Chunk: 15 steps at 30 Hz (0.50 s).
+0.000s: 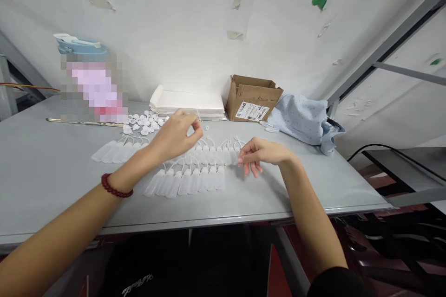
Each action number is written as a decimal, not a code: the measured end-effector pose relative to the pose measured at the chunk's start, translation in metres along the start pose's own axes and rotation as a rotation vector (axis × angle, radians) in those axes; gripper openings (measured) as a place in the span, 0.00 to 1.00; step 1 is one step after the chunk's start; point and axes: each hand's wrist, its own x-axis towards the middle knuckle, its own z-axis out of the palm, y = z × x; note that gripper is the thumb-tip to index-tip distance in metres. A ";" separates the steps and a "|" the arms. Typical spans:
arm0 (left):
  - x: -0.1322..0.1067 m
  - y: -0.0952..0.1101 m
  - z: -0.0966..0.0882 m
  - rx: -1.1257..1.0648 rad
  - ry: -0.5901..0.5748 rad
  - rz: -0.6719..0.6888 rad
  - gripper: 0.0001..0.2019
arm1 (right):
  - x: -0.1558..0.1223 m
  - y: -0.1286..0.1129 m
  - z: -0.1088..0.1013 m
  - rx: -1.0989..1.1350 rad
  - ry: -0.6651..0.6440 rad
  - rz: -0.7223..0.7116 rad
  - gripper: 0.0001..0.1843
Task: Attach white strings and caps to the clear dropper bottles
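Note:
My left hand (178, 133) is above the rows, thumb and forefinger brought together. A thin white strap (199, 115) with a small ring at its end shows at those fingertips. Beneath and around it lie translucent white tag-like pieces (202, 180) with thin looped straps, set out in rows on the grey table. My right hand (263, 152) is by the right end of the back row (226, 155). Its thumb and forefinger are pinched and the other fingers hang down; whatever sits in the pinch is too small to make out.
Small white caps (146, 121) are heaped behind my left wrist. Farther back are a stack of white sheets (191, 102), an open cardboard box (252, 100) and a crumpled light-blue cloth (299, 118). A thin stick (83, 122) lies left, near a blue container (81, 47).

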 end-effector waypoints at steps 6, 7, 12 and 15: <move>0.032 -0.031 -0.008 0.092 -0.176 -0.082 0.10 | 0.011 0.033 -0.041 -0.101 0.785 -0.085 0.12; 0.036 -0.037 -0.008 0.104 -0.212 -0.091 0.11 | 0.016 0.040 -0.048 -0.231 0.971 -0.042 0.11; 0.054 -0.055 0.003 0.175 -0.330 -0.105 0.15 | 0.031 0.070 -0.072 -0.565 1.249 0.084 0.20; 0.062 -0.056 0.015 0.197 -0.371 -0.086 0.16 | 0.032 0.084 -0.079 -0.634 1.227 0.108 0.27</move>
